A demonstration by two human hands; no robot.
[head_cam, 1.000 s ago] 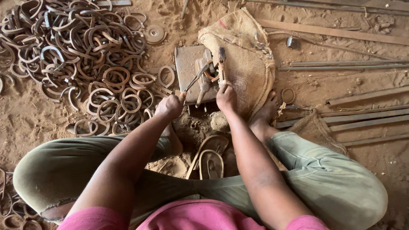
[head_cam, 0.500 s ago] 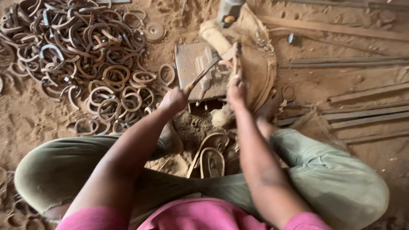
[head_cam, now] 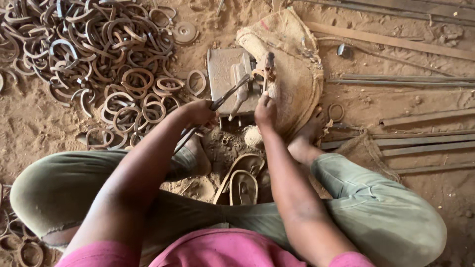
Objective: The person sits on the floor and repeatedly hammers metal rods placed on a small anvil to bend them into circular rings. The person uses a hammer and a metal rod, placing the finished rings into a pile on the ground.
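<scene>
Though gripped, tongs — past fingers

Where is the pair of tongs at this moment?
In the head view, left of centre: the left hand grips the tongs, whose tips reach onto the metal block beside the right hand.

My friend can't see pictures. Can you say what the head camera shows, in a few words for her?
A person sits on sandy ground, the left hand holding long metal tongs on a metal block, the right hand gripping a hammer above it. A big pile of bent metal rings lies to the left, metal bars to the right.
</scene>
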